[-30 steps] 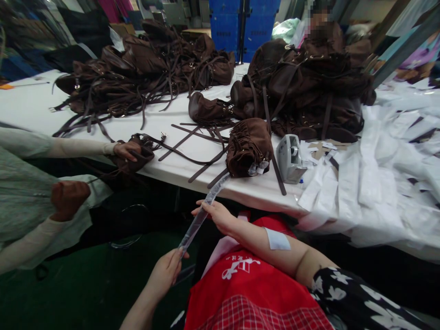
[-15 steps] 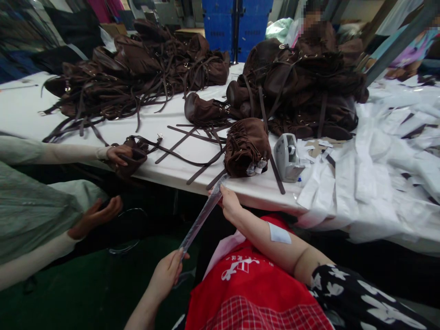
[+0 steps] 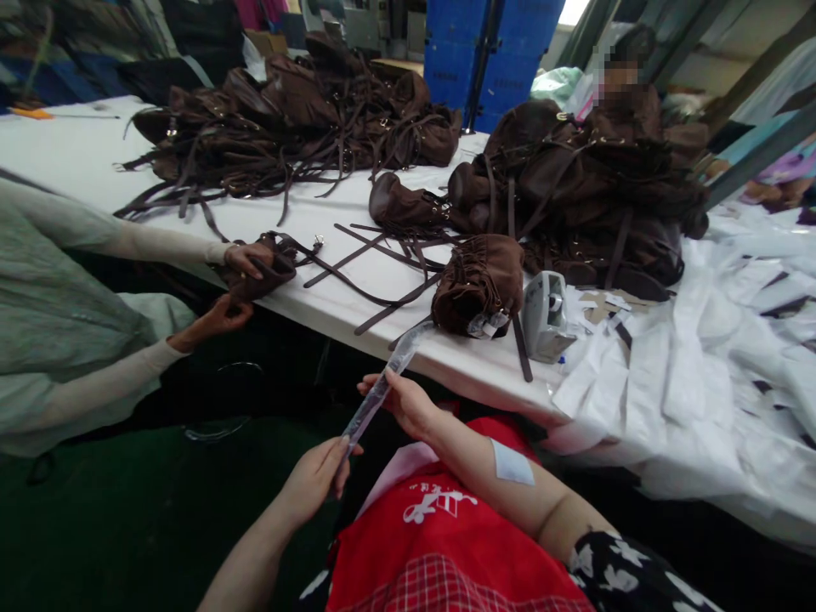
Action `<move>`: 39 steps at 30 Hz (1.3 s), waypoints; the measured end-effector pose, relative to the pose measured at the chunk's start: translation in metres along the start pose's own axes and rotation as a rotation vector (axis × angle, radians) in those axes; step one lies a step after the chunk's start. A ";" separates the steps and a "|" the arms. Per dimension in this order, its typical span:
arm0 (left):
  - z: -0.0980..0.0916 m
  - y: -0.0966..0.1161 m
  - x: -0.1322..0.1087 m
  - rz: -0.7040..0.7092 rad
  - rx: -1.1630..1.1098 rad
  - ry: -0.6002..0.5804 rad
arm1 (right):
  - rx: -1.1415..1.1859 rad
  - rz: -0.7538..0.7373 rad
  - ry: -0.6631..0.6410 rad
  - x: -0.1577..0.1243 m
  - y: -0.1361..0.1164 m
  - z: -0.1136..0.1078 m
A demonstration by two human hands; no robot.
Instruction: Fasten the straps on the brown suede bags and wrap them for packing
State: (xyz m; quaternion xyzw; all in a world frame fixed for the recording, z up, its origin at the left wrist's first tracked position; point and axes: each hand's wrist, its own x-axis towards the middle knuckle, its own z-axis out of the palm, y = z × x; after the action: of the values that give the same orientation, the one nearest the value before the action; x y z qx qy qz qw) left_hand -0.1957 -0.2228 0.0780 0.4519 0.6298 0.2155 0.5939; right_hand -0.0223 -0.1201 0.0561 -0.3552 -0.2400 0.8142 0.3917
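A strap wrapped in clear plastic (image 3: 370, 409) slants between my two hands. My left hand (image 3: 314, 483) is closed on its lower end, below the table edge. Higher up, my right hand (image 3: 408, 405) pinches the same strap between thumb and fingers. The strap's upper end reaches the table edge beside a brown fringed drawstring bag (image 3: 483, 274). That bag lies with its dark mouth facing me, a bit of clear plastic at the opening. Neither hand touches the bag.
At left, a co-worker's hands (image 3: 246, 262) handle another brown bag (image 3: 273, 268). Brown bag heaps (image 3: 299, 110) (image 3: 592, 187) cover the table's back. A grey tape dispenser (image 3: 546, 316) stands right of the fringed bag, beside piled white wrappings (image 3: 714, 340).
My right hand has slid down the strap toward my left hand, leaving more wrapped strap above it. The co-worker's lower hand has risen to the bag. The view has shifted left.
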 end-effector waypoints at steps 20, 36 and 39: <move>-0.002 -0.010 0.007 0.070 -0.010 0.077 | 0.124 -0.009 0.311 0.025 -0.033 -0.012; -0.040 -0.013 -0.028 0.073 -0.166 -0.192 | -0.208 -0.080 0.103 0.002 -0.038 -0.021; -0.033 0.014 -0.025 0.219 -0.266 -0.055 | -0.511 0.057 -0.219 -0.016 0.003 -0.002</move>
State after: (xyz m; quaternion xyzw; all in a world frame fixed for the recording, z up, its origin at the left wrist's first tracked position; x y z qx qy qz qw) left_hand -0.2255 -0.2276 0.1093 0.4411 0.5264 0.3480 0.6382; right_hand -0.0153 -0.1351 0.0590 -0.3592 -0.4682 0.7714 0.2380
